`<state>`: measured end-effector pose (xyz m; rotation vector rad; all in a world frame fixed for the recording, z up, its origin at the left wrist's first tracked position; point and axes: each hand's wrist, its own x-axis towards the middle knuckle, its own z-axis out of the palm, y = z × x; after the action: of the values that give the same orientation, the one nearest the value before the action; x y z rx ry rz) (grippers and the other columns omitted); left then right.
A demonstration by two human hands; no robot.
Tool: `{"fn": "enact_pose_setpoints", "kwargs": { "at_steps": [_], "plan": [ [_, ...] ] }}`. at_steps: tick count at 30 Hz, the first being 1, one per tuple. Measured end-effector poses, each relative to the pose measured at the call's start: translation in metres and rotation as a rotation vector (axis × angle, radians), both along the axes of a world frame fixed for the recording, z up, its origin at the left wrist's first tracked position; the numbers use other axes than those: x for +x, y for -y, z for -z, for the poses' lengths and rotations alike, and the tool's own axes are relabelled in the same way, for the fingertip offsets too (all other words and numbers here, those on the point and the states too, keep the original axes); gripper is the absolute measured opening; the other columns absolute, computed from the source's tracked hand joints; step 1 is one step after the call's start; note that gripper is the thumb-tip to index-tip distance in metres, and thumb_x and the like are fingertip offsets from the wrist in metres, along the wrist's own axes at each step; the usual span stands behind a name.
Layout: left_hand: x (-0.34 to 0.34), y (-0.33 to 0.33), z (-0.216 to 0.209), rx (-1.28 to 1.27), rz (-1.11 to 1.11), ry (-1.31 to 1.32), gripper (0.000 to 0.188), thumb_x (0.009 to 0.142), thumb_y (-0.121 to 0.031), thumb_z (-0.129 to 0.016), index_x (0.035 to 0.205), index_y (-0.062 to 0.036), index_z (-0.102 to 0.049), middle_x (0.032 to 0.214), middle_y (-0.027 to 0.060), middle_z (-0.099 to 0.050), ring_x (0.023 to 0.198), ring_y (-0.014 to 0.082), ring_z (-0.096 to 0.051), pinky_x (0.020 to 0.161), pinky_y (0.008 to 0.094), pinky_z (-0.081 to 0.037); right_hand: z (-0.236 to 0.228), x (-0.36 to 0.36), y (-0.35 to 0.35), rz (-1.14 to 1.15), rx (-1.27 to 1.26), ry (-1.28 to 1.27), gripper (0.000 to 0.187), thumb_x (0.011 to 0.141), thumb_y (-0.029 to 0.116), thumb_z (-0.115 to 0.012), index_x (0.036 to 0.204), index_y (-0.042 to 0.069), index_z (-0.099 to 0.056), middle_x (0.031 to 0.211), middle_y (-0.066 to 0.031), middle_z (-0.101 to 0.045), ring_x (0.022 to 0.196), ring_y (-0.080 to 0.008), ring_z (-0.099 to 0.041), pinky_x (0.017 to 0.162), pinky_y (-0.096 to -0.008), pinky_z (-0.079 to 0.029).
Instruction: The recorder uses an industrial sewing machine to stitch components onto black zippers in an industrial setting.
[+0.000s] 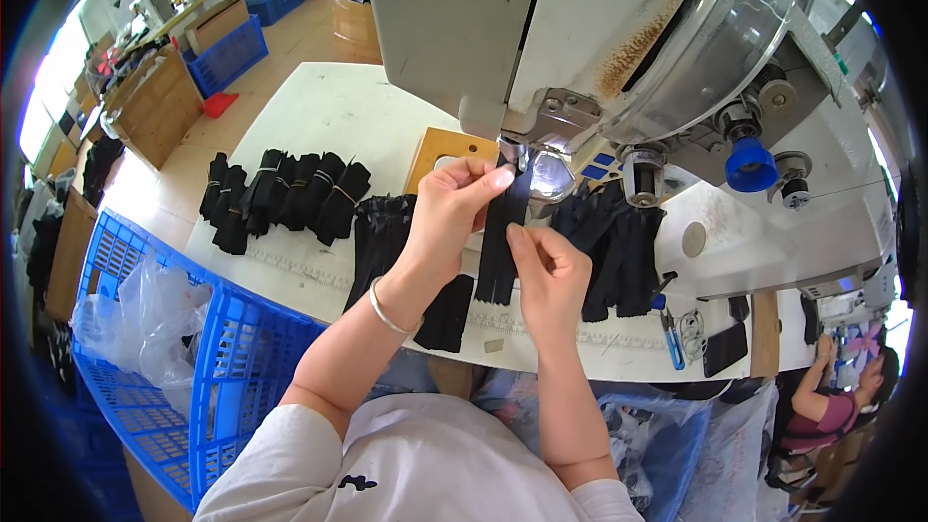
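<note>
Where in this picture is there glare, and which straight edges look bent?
Head view: daylight blows out the windows at the left rim; a small highlight sits on the machine's clear cover; the white table edge and blue crate curve from fisheye distortion; corners are black.

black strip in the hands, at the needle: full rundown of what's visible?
The narrow black fabric strip looks soft and matte, running vertically. Its top end is under the sewing machine's metal presser foot. The left hand pinches its upper part; the right hand grips its right edge. Its lower end hangs over other black pieces.
</note>
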<state>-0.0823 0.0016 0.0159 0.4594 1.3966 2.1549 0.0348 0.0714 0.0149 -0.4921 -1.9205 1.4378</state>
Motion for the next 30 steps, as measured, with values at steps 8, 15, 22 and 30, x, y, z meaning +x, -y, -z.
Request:
{"fn": "enact_pose_setpoints", "kwargs": {
  "at_steps": [8, 15, 22, 30],
  "plan": [
    [-0.027, -0.027, -0.017, -0.017, -0.072, 0.063, 0.01, 0.086, -0.01, -0.058, 0.079, -0.0039, -0.06, 0.066, -0.0025, -0.054, 0.053, 0.0044, -0.046, 0.049, 0.0194, -0.035, 0.0, -0.02, -0.01, 0.063, 0.026, -0.05, 0.021, 0.088, 0.016, -0.066, 0.082, -0.004, -0.066, 0.055, 0.0012, -0.053, 0.053, -0.0006, -0.044, 0.047, -0.0205, -0.035],
    [-0.051, -0.047, -0.009, 0.09, -0.139, 0.003, 0.02, 0.087, -0.012, -0.056, 0.068, -0.0068, -0.049, 0.056, -0.0032, -0.04, 0.046, 0.0066, -0.034, 0.043, 0.0244, -0.026, 0.032, 0.018, -0.012, 0.022, 0.107, 0.06, 0.013, 0.085, 0.01, -0.065, 0.083, -0.003, -0.067, 0.06, -0.0046, -0.062, 0.054, -0.0047, -0.054, 0.05, -0.0208, -0.041],
    [-0.057, -0.024, -0.017, 0.114, -0.073, -0.049, 0.016, 0.088, -0.013, -0.061, 0.076, -0.0027, -0.057, 0.058, -0.0019, -0.045, 0.045, 0.0064, -0.039, 0.043, 0.0223, -0.028, 0.043, 0.016, -0.112, 0.464, 0.742, 0.386, 0.04, 0.085, 0.026, -0.064, 0.119, 0.008, -0.052, 0.098, -0.012, -0.053, 0.094, -0.0292, -0.054, 0.078, -0.0391, -0.044],
    [-0.027, 0.095, 0.03, -0.35, -0.242, -0.359, 0.016, 0.083, -0.014, -0.069, 0.079, -0.0009, -0.061, 0.061, -0.0027, -0.049, 0.057, 0.0046, -0.043, 0.052, 0.0209, -0.034, 0.051, 0.005, -0.125, 0.597, 0.878, 0.463, 0.026, 0.086, 0.016, -0.06, 0.111, 0.014, -0.054, 0.097, -0.0052, -0.06, 0.087, -0.0288, -0.062, 0.069, -0.0404, -0.049]
  ]
}}
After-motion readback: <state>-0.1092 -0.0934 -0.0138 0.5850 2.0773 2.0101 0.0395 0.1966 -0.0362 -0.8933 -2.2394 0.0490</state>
